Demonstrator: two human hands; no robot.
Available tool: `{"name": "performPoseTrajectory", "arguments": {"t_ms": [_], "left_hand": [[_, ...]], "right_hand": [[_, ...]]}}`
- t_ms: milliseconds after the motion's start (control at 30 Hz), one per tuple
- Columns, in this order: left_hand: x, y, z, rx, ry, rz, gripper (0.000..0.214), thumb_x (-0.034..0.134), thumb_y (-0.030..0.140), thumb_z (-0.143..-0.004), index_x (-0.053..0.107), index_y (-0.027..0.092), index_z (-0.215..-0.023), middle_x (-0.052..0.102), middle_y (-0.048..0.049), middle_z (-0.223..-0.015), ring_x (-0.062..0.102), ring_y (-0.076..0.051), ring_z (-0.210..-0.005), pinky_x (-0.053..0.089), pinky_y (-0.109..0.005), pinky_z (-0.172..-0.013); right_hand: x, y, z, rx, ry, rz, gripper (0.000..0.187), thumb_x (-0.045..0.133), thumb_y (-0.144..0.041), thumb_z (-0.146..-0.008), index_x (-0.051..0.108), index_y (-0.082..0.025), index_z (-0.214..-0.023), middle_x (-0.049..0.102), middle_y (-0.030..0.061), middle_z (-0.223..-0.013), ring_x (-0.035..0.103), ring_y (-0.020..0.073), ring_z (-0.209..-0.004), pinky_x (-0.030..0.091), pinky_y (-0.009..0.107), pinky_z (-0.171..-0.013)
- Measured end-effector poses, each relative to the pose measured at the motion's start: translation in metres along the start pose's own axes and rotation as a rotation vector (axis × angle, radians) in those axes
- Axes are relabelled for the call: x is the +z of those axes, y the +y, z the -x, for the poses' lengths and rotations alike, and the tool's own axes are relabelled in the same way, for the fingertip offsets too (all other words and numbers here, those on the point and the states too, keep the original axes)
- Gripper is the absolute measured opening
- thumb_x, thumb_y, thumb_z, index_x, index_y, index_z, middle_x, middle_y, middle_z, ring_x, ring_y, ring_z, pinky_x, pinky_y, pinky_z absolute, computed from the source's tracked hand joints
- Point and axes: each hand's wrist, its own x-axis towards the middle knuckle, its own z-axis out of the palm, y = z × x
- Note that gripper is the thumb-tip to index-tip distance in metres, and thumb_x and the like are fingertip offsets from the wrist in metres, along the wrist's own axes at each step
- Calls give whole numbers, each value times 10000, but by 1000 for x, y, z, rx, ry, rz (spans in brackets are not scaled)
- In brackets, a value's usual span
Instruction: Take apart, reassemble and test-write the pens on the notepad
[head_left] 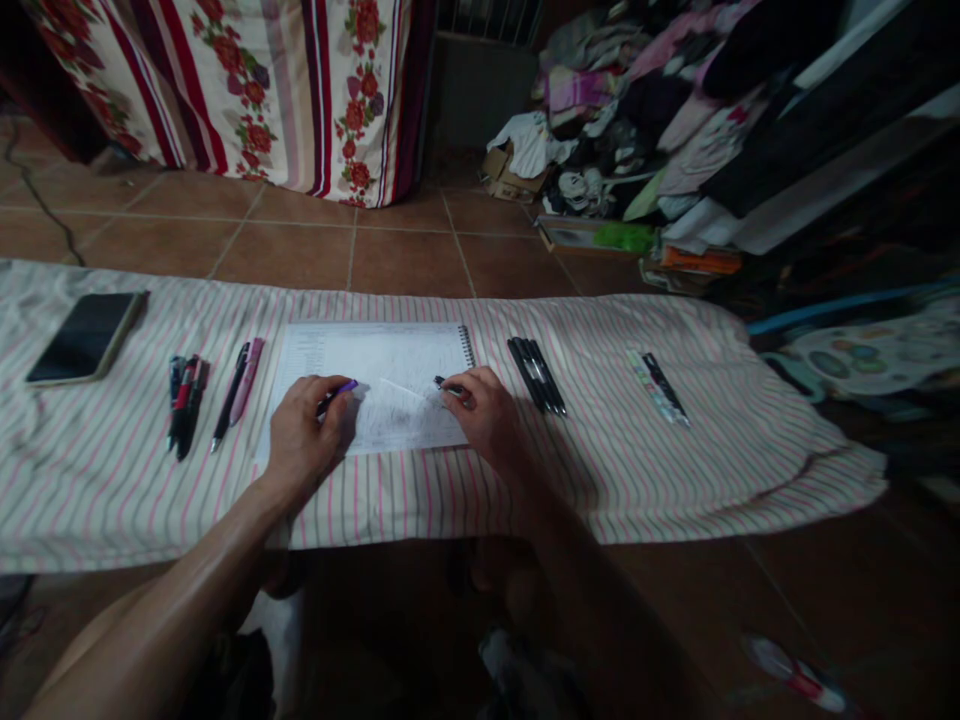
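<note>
Left hand [304, 415]: fingers closed on a dark, purple-ended piece [337, 396]. Right hand [484, 410]: fingers closed on a short dark piece [450, 387]. Both pieces are apart, over the notebook [390, 345]; a thin white stick [403, 388] lies between them. Handling is judged unfinished: pieces unjoined, stick loose. Pink pen [246, 382] at left and black pens [538, 377] at right appear whole. Page print is illegible; no brand is readable.

Open striped cloth [598, 390] leaves a lane at three o'clock from the notebook [375, 345], between black pens [535, 373] and patterned pens [664, 390]. Two pen clusters [182, 405] obstruct nine o'clock.
</note>
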Motion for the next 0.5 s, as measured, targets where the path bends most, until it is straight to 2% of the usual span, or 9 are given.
{"name": "performPoseTrajectory", "arguments": {"t_ms": [167, 267, 500], "left_hand": [[-2, 3, -4, -9, 91, 45, 155, 508, 306, -862, 614, 208, -918, 656, -41, -876, 609, -206, -876, 487, -354, -802], [-1, 2, -5, 4, 90, 21, 142, 510, 294, -856, 605, 202, -906, 653, -47, -871, 606, -215, -871, 489, -367, -792], [2, 3, -4, 71, 40, -6, 129, 488, 275, -865, 592, 213, -908, 658, -50, -865, 600, -214, -865, 490, -369, -786]], "right_hand": [[-1, -3, 2, -13, -90, 38, 51, 620, -203, -803, 668, -193, -818, 581, 31, -850, 588, 121, -679, 503, 260, -674], [-1, -3, 4, -13, -128, 100, 51, 632, -220, -805, 673, -194, -821, 584, 34, -854, 585, 126, -675, 492, 273, -675], [2, -3, 5, -26, -131, 161, 44, 635, -232, -805, 668, -204, -803, 582, 31, -852, 584, 137, -687, 472, 275, -654]]}}
